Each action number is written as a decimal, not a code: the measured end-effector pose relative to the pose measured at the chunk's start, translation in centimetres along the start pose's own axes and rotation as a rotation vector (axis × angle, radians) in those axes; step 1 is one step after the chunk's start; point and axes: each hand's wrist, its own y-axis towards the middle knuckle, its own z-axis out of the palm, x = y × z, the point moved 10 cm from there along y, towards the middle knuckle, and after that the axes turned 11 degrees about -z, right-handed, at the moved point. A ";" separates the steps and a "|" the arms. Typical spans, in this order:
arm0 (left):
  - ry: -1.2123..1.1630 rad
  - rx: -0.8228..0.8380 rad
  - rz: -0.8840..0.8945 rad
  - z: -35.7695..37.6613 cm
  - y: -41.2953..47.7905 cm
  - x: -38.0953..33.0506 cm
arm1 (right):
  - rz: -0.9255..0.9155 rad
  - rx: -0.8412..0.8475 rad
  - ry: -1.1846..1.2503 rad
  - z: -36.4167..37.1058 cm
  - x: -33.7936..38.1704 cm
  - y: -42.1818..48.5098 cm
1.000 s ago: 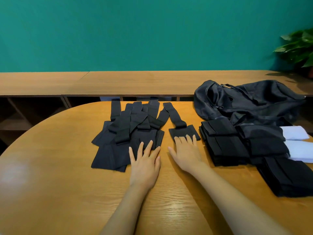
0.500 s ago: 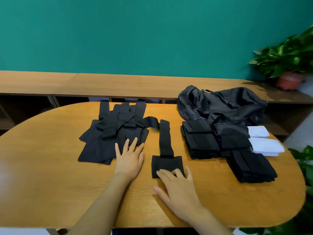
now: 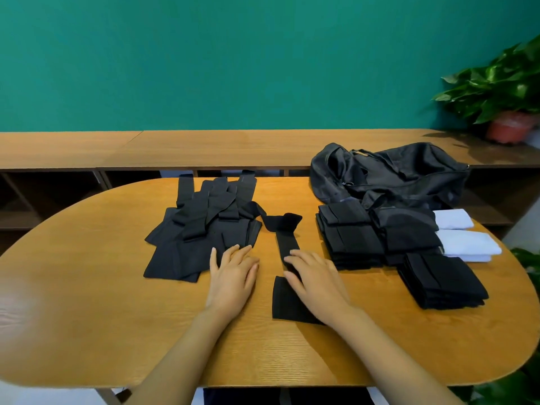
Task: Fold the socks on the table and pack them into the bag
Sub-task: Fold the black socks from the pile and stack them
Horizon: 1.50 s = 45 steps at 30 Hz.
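Note:
A heap of unfolded black socks lies at the table's middle left. One long black sock is stretched out toward me, apart from the heap. My right hand lies flat on that sock's middle, fingers straight. My left hand rests flat on the table, its fingertips touching the heap's near edge. Three stacks of folded black socks sit to the right. Behind them lies the black bag, slumped and partly open.
Folded white socks lie at the right edge of the oval wooden table. A long wooden bench runs behind it against a teal wall. A potted plant stands at the far right.
My right hand dragged one sock out of the heap toward me and then slid up onto its middle. The sock's far end has bunched up. My left hand stayed by the heap.

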 end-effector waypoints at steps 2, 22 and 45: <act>-0.010 0.006 0.000 -0.2 1.3 -0.4 | 0.017 0.013 -0.007 0.4 -0.8 2.1; 0.030 0.091 0.071 1.0 16.0 -4.6 | 0.051 -0.080 -0.162 -2.6 -6.2 11.1; -0.253 -0.010 -0.082 -0.6 3.1 -3.4 | 0.026 -0.157 0.004 -1.2 -3.7 4.2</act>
